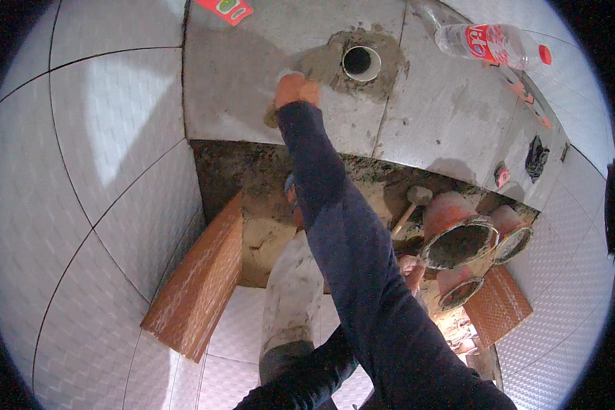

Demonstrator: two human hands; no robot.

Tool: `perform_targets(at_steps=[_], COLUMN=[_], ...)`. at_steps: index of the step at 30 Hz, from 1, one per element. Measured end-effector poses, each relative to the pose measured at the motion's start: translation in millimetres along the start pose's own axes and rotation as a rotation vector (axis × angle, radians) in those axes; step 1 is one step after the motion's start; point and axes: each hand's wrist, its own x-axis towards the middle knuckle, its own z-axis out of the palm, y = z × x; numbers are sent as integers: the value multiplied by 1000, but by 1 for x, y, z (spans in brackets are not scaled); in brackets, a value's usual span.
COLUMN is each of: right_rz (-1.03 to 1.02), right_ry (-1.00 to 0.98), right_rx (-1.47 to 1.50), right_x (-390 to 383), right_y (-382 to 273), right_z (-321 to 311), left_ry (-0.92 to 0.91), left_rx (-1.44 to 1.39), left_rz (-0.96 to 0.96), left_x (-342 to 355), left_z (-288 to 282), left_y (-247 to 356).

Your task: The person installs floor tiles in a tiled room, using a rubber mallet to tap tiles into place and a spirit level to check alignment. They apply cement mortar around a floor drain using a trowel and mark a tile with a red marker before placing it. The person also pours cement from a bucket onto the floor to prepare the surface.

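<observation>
Fingers of the right hand (298, 90), grasp unclear from here, should probably press evenly on the tile (232, 102) beneath, avoiding the pipe (374, 66) rightward.

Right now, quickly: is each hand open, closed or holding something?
Left hand: mostly hidden behind the right forearm; cannot tell.
Right hand: over the grey tile, seemingly curled; whether it holds anything cannot be told.
</observation>
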Motion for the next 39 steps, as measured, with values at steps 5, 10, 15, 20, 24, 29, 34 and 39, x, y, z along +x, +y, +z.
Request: perform_targets(at_steps=[5, 10, 15, 20, 24, 29, 34, 39], right_rz=[11, 34, -32, 79, -173, 116, -36, 127], right_ry=[-73, 90, -11, -13, -89, -134, -277, -176], right_rx=[-19, 68, -34, 154, -90, 101, -125, 15], right_x=[-45, -83, -111, -124, -110, -126, -109, -91], right_y=[22, 100, 150, 163, 195, 218, 222, 269], right_z=[30, 33, 15, 1, -12, -33, -63, -53], left_ry=[96, 428, 1089, 860, -47, -61, -62, -31], left_rx=[178, 742, 1719, 1555, 437, 263, 273, 205], left_rz=[39, 441, 798, 716, 203, 16, 58, 100], left_x=[-12, 86, 232, 149, 13, -3, -9, -8], left_z=[3, -99, -258, -171, 0, 16, 12, 17], left_y=[20, -33, -63, -22, -61, -61, -26, -40])
